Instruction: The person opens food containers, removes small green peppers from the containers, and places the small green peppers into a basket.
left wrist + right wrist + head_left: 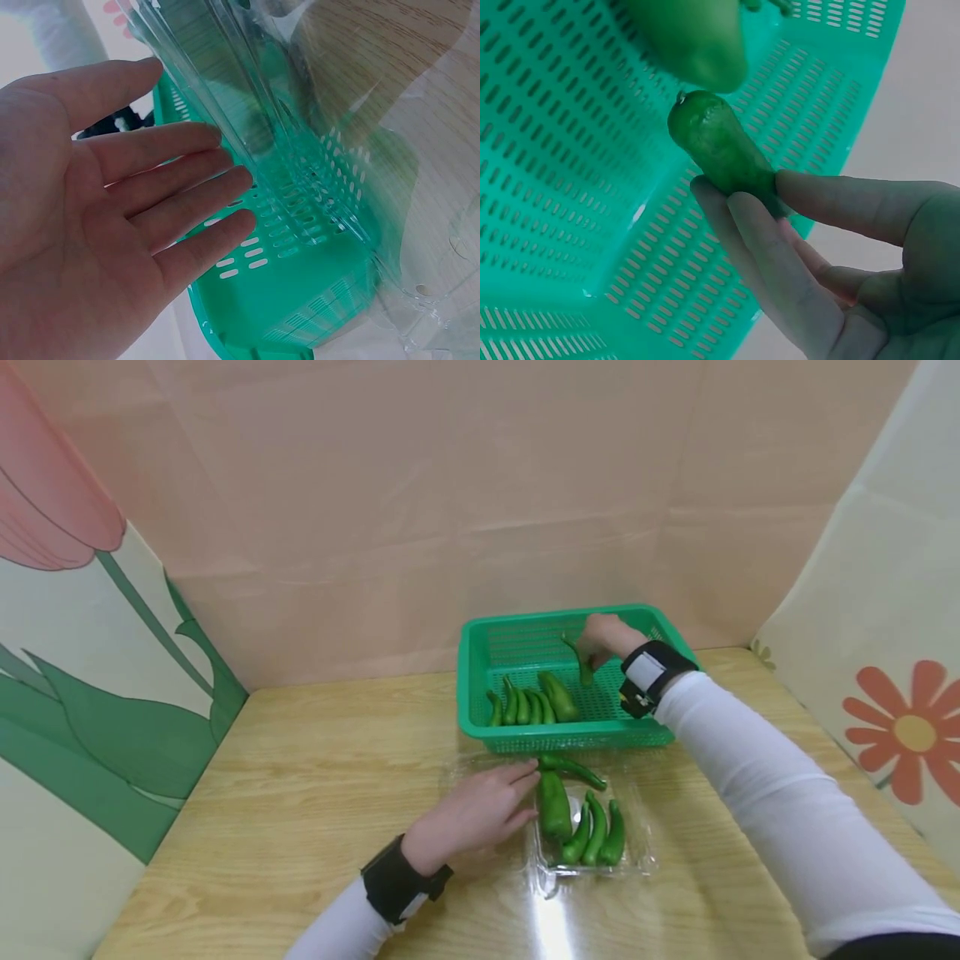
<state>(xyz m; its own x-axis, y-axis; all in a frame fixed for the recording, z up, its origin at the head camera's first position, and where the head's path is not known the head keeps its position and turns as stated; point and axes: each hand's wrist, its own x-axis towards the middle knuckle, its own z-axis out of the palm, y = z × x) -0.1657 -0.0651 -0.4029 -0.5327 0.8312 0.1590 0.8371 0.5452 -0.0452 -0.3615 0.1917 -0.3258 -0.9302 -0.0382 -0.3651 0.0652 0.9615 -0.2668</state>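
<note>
head view has the right hand (602, 637) pinching a green pepper (586, 673) within the green basket (467, 677), left hand (480, 807) spread by the clear tray (634, 852): picking, i judge, wanting a careful lift next.

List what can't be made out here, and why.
Head: floor of the green basket, partly hidden by the right hand and wrist strap.
Right wrist: gripped end of the held pepper, covered by fingers; the upper pepper, cut off by the top edge.
Left wrist: part of the left hand, cut off by the left edge.
</note>
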